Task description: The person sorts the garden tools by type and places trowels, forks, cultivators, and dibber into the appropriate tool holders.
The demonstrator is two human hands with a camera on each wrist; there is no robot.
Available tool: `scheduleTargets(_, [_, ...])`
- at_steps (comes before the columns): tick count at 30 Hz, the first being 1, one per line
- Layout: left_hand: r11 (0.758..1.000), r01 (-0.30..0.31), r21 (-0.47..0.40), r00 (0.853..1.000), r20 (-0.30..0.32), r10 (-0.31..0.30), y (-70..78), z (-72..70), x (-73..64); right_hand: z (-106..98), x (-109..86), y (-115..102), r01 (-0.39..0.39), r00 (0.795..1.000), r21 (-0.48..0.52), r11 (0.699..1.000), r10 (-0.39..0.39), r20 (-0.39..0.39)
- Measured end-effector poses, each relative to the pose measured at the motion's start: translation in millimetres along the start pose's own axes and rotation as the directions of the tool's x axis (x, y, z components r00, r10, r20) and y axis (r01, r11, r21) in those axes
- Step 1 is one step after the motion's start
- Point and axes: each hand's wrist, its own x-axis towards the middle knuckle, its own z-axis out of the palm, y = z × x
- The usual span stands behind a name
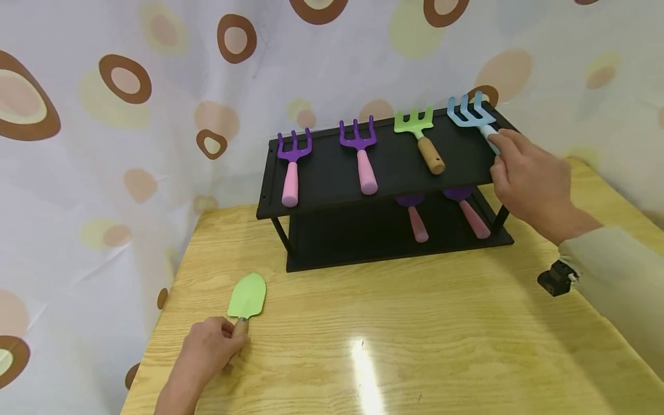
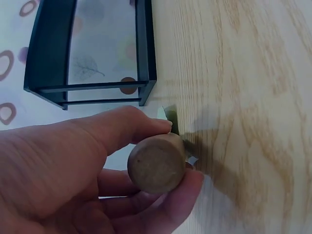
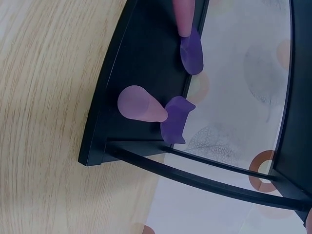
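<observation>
My left hand (image 1: 207, 349) pinches the wooden handle (image 2: 156, 164) of a green garden trowel (image 1: 248, 295), low over the table at the front left. At the right end of the black rack's top shelf, my right hand (image 1: 534, 178) grips the handle of a light blue hand rake (image 1: 472, 112). Left of it on that shelf lie a green rake with a wooden handle (image 1: 429, 153) and two purple rakes with pink handles, one in the middle (image 1: 365, 170) and one at the left end (image 1: 291, 184). The right wrist view does not show the blue rake.
On the lower shelf (image 1: 342, 245) rest two purple trowels with pink handles, one near the right post (image 1: 474, 220) and one beside it (image 1: 418, 225). The two-tier rack stands on a wooden table (image 1: 332, 323) against a patterned curtain (image 1: 155, 115).
</observation>
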Motion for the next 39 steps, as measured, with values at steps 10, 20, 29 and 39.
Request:
scheduleTargets(10, [0.994,-0.099,0.042,0.995,-0.024,0.100,-0.6,-2.4,5.2,-1.9,0.9,-0.8,-0.005,1.000,-0.006,1.000,0.005,0.002])
scheduleTargets(20, [0.988,-0.152,0.038,0.988,-0.029,0.153,2.9,-2.3,6.7,-3.5,0.0,-1.5,-0.015,1.000,-0.010,1.000,0.016,0.020])
scheduleTargets(29, [0.969,-0.237,0.072,0.969,-0.054,0.241,17.1,0.0,7.9,-1.7,1.8,-2.0,-0.026,0.998,-0.020,0.999,0.027,0.053])
scheduleTargets(39, [0.934,-0.350,0.077,0.931,-0.081,0.356,40.7,7.4,23.4,-1.4,-0.4,-3.2,-0.021,1.000,-0.022,1.000,0.022,0.014])
